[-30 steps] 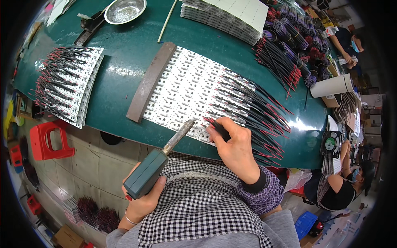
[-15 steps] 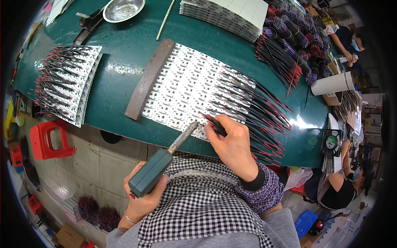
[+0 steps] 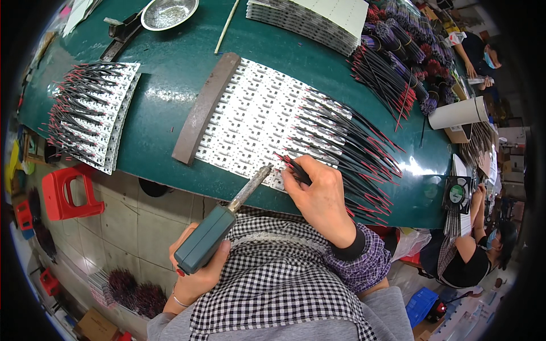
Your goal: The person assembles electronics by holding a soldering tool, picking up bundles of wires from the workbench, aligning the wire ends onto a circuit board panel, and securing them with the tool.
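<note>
My left hand [image 3: 200, 271] is closed round the green handle of a soldering iron [image 3: 206, 237]. The iron's metal tip points up and right, over the near edge of a white circuit board panel [image 3: 244, 122], close to my right fingers. Between thumb and fingers, my right hand [image 3: 323, 196] pinches black wires [image 3: 297, 170] with red ends, held against the panel. Other black wires [image 3: 352, 142] with red ends lie in rows along the panel's right side, fanning out over the table. Whether the tip touches a wire or the board, I cannot tell.
A brown bar [image 3: 206, 111] lies across the panel's left edge. Wired panels [image 3: 122, 113] sit at the left of the green table [image 3: 159, 122]. A metal bowl [image 3: 169, 13], stacked panels [image 3: 310, 23] and wire bundles [image 3: 387, 85] stand farther back. Two people work at the right.
The soldering iron and my left hand have shifted slightly left. My right hand keeps its pinch in nearly the same spot. At the right, the co-workers' hands and arms have moved.
</note>
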The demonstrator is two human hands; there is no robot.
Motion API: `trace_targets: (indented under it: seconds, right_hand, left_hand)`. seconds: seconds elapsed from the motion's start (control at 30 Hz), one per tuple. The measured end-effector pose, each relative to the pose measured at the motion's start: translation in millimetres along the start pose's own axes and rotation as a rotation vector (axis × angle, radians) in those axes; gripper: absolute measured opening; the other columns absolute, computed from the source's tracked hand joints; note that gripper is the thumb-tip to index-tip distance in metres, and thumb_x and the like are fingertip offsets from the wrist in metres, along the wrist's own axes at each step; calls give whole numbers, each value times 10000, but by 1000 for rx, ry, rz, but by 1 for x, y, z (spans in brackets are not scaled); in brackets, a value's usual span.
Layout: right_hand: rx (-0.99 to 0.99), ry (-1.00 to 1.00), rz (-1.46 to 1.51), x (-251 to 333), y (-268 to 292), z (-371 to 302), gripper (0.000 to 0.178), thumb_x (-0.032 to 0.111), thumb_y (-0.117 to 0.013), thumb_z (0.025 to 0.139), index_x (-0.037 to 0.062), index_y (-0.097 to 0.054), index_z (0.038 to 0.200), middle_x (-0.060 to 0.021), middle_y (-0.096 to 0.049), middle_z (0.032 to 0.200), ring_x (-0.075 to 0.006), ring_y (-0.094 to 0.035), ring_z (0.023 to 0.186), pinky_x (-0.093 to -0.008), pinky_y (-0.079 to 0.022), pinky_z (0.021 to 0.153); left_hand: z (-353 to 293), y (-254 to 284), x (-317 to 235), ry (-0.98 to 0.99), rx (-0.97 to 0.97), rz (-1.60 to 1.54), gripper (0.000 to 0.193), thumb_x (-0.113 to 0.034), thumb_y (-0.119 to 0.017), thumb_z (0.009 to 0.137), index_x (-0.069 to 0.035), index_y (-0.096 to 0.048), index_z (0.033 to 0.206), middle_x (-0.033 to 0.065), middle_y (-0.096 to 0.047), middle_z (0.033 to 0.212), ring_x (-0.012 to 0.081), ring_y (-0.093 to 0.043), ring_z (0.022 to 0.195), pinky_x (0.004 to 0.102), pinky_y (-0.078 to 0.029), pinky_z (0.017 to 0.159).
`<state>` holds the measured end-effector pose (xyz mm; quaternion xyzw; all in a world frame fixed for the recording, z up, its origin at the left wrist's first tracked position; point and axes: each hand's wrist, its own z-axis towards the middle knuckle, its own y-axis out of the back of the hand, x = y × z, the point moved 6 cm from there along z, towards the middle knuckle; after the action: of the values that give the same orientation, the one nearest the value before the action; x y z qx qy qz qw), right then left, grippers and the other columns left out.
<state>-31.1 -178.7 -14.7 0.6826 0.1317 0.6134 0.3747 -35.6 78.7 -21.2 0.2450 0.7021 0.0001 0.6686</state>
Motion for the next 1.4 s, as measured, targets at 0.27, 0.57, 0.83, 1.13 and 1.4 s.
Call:
trace_targets:
  seconds: [0.27, 0.57, 0.83, 1.13, 1.4]
  right_hand:
    - [78, -61, 101, -9, 1, 12, 132, 86, -709, 825, -35, -657, 826, -192, -651, 688, -325, -652, 575, -394, -493, 557]
    - [93, -44, 112, -7, 2, 12, 129, 81, -697, 817, -39, -650, 803, -196, -648, 681, -328, -640, 557, -393, -488, 552]
    - [150, -57, 82, -3, 4, 9, 153, 84, -688, 865, -48, -611, 854, -205, -622, 728, -342, -633, 626, -407, -479, 588]
    - [-49, 188, 112, 25, 27, -10, 175, -41, -656, 890, -34, -624, 1062, -143, -557, 870, -309, -584, 726, -373, -474, 646]
    - [32, 9, 140, 9, 2, -17, 133, 5, -706, 851, -35, -643, 961, -151, -631, 860, -286, -645, 665, -373, -504, 576]
  left_hand:
    - [4, -1, -5, -59, 26, 31, 195, -38, -784, 785, 38, -708, 949, 116, -663, 834, 185, -637, 664, 289, -490, 571]
    - [2, -1, -7, -76, 76, 138, 183, -42, -780, 799, 40, -704, 944, 115, -667, 843, 188, -639, 674, 292, -495, 583]
    - [-14, 11, 8, 92, -28, -56, 277, -33, -787, 830, 36, -692, 1080, 105, -702, 960, 177, -661, 809, 297, -526, 703]
    - [-23, 13, 12, 115, -18, -131, 396, 4, -770, 852, 23, -656, 1230, 121, -705, 1143, 183, -666, 1017, 312, -533, 874]
    - [-22, 13, 16, 114, -2, -96, 397, 22, -763, 845, 27, -659, 1228, 122, -711, 1146, 194, -672, 1041, 316, -528, 917]
